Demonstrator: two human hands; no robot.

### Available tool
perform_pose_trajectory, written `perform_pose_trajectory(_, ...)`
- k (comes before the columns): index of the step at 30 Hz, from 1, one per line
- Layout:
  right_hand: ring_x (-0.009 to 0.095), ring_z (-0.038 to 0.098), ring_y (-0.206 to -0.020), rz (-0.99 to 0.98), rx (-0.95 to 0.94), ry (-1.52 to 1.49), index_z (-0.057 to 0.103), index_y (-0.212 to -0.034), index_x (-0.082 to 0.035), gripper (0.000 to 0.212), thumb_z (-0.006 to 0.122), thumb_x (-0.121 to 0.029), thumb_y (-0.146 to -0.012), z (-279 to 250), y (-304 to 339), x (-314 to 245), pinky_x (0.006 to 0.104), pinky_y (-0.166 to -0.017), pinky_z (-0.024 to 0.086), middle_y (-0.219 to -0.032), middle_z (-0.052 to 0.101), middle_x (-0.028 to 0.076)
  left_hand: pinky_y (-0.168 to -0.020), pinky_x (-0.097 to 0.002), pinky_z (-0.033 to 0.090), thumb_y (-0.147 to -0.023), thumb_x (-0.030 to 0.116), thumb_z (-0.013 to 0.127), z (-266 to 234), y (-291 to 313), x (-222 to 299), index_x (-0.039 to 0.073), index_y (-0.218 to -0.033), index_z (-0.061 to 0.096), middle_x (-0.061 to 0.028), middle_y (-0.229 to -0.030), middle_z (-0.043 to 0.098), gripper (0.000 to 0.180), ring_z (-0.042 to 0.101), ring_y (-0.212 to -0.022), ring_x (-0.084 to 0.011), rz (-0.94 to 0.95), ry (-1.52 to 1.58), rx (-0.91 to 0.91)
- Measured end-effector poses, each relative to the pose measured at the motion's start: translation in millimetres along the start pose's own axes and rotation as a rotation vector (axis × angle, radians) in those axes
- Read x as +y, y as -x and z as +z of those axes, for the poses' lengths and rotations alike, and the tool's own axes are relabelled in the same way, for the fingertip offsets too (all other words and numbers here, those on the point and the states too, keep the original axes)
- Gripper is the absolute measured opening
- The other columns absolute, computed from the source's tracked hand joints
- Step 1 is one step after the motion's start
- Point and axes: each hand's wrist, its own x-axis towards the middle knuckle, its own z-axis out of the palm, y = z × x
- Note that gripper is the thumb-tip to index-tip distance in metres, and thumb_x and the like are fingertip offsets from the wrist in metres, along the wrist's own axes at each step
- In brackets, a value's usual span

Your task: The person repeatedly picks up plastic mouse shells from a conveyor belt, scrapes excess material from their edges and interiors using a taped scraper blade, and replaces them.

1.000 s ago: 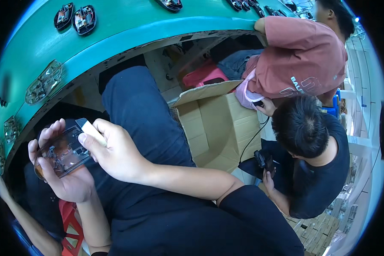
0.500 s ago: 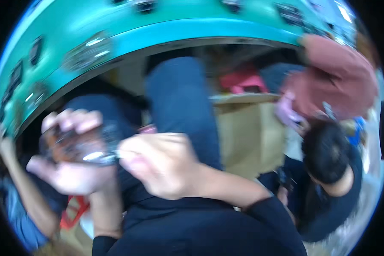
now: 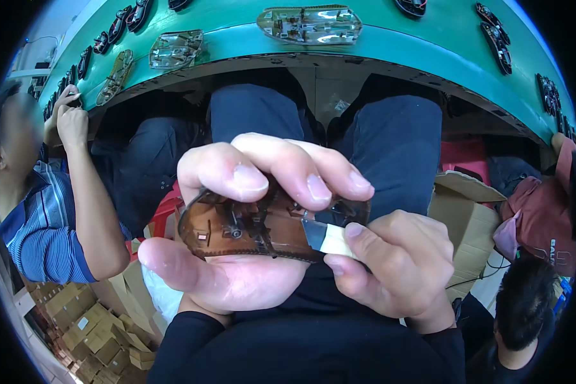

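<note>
My left hand (image 3: 246, 281) is closed around a translucent brown plastic shell (image 3: 227, 232), with the fingers over its far edge and the palm beneath. The inside of the shell faces up and shows small moulded ribs, posts and slots. Between thumb and fingers, my right hand (image 3: 400, 265) pinches a short blade (image 3: 313, 234) whose grip end is wrapped in pale tape. The blade's tip lies against or just above the right part of the shell; I cannot tell whether it touches. My left fingers hide part of the shell's far side.
Across the far side runs a green table (image 3: 227, 40) bearing clear shells (image 3: 310, 25) and several dark assembled parts (image 3: 496, 48). One person (image 3: 57, 211) sits at the left, others at the right. Cardboard boxes (image 3: 99, 336) lie lower left, and an open carton (image 3: 464, 224) stands at the right.
The view has swung, and both hands with the shell now appear nearer the middle. The blurred shell and blade have become sharp. Both hands keep their hold.
</note>
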Motion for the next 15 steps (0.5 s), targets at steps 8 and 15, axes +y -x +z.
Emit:
perform_pose_trajectory(8,0.011,0.047,-0.044,0.024,0.043,-0.009,0.065,-0.087,-0.003,0.024,0.08,-0.014,-0.072,-0.6,0.4,-1.1,0.0248,-0.038,0.038,-0.059,0.044,-0.001,-0.066,-0.0484,0.056,-0.101,0.055,0.041,2.5,-4.1,-2.4,0.012,-0.114,0.053,-0.009,-0.094,0.059,0.047,0.064,-0.084,-0.0334,0.014,0.019,-0.027)
perform_pose_trajectory(15,0.017,0.052,-0.044,0.034,-0.065,0.021,0.064,-0.096,-0.002,0.025,0.077,-0.019,-0.083,-10.5,-0.8,-9.0,0.0284,-0.039,0.038,-0.061,0.055,0.005,-0.064,-0.0469,0.056,-0.102,0.052,0.043,6.3,-3.1,2.1,0.012,-0.113,0.052,-0.0087,-0.095,0.058,0.042,0.063,-0.085,-0.0316,0.014,0.036,-0.023)
